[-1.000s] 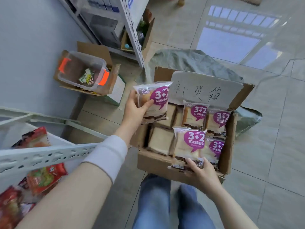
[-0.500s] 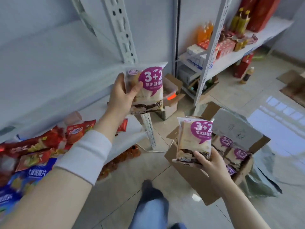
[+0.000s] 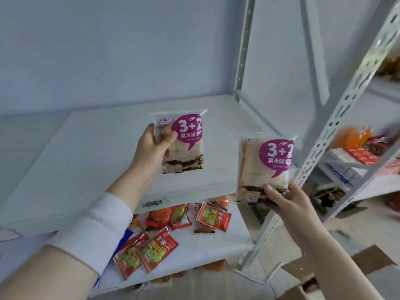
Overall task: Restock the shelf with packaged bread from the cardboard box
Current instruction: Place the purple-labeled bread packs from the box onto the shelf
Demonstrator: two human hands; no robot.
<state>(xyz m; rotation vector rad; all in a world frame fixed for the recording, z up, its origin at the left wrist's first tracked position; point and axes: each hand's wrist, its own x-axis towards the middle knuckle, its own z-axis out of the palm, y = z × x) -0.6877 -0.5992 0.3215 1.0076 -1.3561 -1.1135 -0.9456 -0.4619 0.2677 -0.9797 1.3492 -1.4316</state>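
The left hand (image 3: 151, 148) holds one bread packet (image 3: 184, 146) upright over the upper shelf (image 3: 91, 161). The right hand (image 3: 290, 202) holds a second packet (image 3: 262, 169) to its right, before the shelf's front edge and beside the corner post (image 3: 330, 126). Snack sachets (image 3: 155, 252) lie scattered on the lower shelf (image 3: 233, 241); the cardboard box (image 3: 368, 260) sits low at the right, with another stocked rack (image 3: 381, 185) beyond the post.

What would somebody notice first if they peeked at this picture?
First comes the left bread pack with its big purple "3+2" bubble, held up by the left hand over the white shelf in the middle. Next is the matching right bread pack, pinched by its bottom edge in the right hand, lower and further right. Below, red snack packets lie scattered on the lower shelf.
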